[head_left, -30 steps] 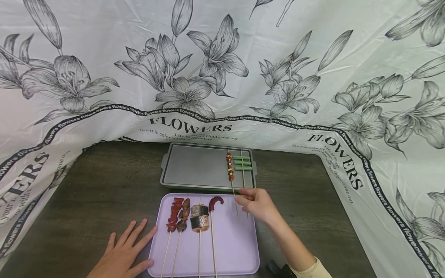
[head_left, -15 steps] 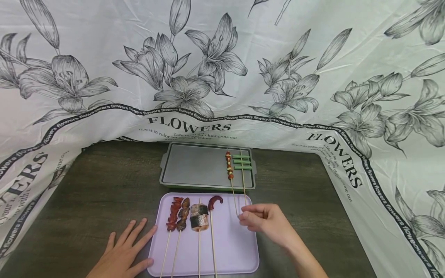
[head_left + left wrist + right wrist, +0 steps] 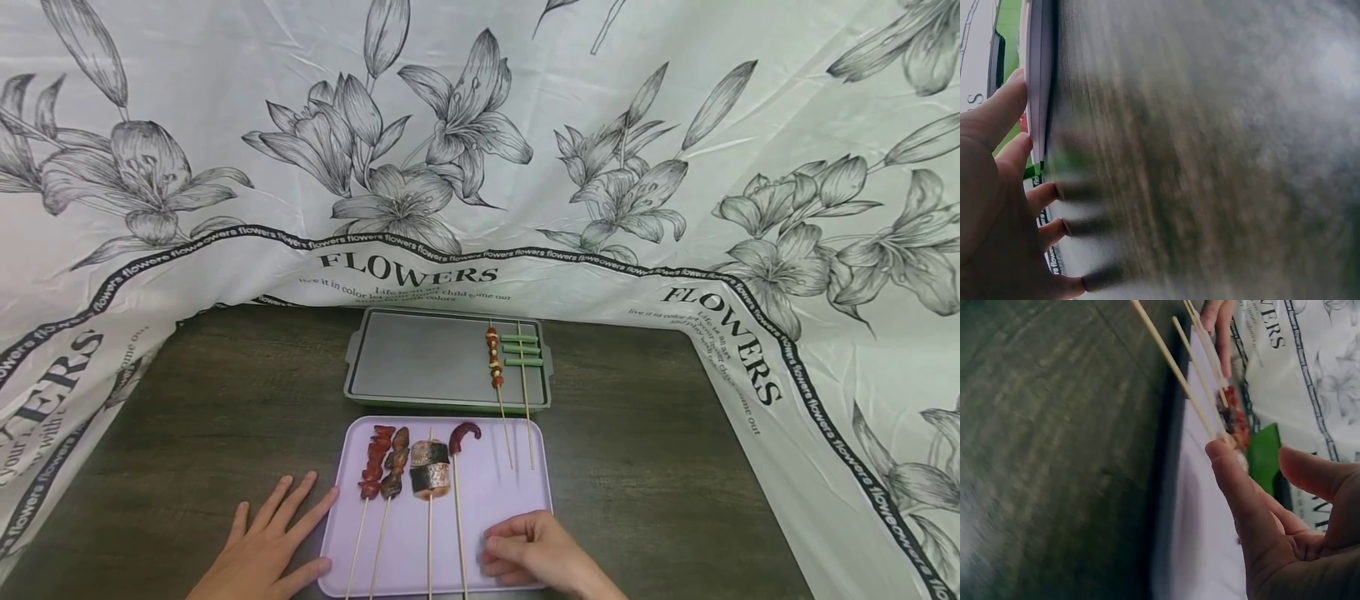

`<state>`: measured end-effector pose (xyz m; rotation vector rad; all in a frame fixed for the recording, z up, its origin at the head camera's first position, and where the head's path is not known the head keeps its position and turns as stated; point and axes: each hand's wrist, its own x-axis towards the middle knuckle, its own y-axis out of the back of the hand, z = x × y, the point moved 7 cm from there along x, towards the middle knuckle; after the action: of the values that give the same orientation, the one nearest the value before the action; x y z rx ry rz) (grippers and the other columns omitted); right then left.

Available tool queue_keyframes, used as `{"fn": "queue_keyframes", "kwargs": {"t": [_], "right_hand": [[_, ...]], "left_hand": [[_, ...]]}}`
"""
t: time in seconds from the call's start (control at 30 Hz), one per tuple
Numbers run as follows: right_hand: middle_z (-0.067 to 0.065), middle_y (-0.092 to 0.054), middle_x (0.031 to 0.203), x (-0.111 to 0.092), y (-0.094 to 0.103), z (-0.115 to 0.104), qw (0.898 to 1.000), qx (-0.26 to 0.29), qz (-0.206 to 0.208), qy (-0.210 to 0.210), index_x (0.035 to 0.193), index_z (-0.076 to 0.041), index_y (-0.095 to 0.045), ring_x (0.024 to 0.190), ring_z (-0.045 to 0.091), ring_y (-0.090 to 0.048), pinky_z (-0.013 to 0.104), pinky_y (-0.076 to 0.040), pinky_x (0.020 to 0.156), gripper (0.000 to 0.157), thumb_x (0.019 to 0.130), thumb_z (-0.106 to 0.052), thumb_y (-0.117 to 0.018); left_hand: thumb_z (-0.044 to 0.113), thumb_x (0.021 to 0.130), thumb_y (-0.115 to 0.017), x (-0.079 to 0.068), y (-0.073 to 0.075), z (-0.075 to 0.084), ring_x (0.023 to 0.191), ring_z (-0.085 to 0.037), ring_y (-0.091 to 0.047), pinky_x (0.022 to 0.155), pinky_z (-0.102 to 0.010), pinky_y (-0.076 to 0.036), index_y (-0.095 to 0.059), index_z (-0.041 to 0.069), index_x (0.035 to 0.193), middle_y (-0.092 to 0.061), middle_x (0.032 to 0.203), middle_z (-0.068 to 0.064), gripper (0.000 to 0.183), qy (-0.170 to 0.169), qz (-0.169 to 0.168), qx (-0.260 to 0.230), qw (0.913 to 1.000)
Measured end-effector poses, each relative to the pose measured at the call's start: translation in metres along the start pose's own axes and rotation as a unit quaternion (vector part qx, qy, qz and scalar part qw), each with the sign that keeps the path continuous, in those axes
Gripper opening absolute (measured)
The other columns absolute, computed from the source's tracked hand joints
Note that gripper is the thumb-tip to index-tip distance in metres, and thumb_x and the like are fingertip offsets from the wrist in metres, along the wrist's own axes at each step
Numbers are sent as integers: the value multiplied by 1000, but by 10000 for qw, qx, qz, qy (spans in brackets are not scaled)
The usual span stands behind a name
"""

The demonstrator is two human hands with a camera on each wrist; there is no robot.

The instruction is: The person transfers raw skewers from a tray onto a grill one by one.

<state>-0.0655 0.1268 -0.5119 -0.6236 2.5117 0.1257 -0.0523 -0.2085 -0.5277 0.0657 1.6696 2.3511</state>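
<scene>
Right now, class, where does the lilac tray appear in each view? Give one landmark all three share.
Head: the lilac tray sits at lower centre.
Left wrist: only the tray's edge, at upper left.
Right wrist: the tray runs steeply near the middle, partly hidden.
Shared landmark: the left hand, at lower left, left and top respectively.

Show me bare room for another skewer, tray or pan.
Grey pan: bare from its left rim to the red-beaded skewer. Purple tray: a patch between the curled red skewer and right rim, below overhanging stick ends, above the right hand. Crowded: tray's left and middle, pan's right end.
</scene>
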Motion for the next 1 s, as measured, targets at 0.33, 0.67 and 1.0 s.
{"fn": "queue_keyframes", "kwargs": {"t": [0.33, 0.67, 1.0], "right_hand": [[19, -72, 91, 18, -8, 25, 9982, 467, -25, -368, 103, 6, -69, 83, 25, -72, 37, -58, 70, 28, 91, -20, -66], [17, -72, 81, 30, -17, 26, 9996, 203, 85, -177, 95, 4, -72, 71, 20, -71, 29, -57, 59, 22, 86, -16, -70], [13, -71, 70, 35, -22, 23, 9984, -293, 484, -70, 83, 0, -72, 58, 15, -68, 26, -54, 50, 19, 71, -10, -82]], "left_hand": [[74, 80, -51, 0, -1, -1, 137, -39, -24, 90, -79, -17, -33, 43, 147, -30, 154, -6, 76, -9, 5, -26, 10000], [76, 79, -49, 1, -2, -1, 137, -40, -23, 90, -80, -16, -34, 43, 147, -29, 154, -7, 77, 36, -84, -52, 9999], [74, 80, -51, 0, -1, 0, 137, -39, -23, 90, -79, -18, -33, 43, 147, -30, 154, -7, 76, -5, 13, -10, 10000]]}}
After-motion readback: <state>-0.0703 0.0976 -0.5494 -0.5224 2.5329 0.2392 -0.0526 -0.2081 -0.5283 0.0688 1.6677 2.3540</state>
